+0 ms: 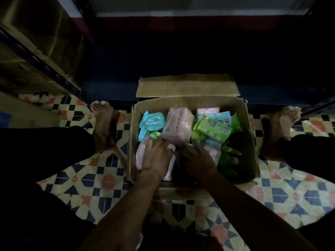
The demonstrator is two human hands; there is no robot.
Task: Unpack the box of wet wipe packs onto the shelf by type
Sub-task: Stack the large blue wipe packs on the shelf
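My left hand (157, 156) lies flat, fingers spread, pressing on a pink wipe pack (140, 156) at the cardboard box's (188, 103) 7 o'clock corner. My right hand (196, 157) reaches in beside it; it's too dark for me to tell whether its fingers grip anything. Outward, at 12 o'clock, I see a larger pink pack (178, 126); at 10 o'clock, a teal pack (151, 122); from 2 to 4 o'clock, green packs (213, 128). The box sits on the patterned tile floor (101, 180).
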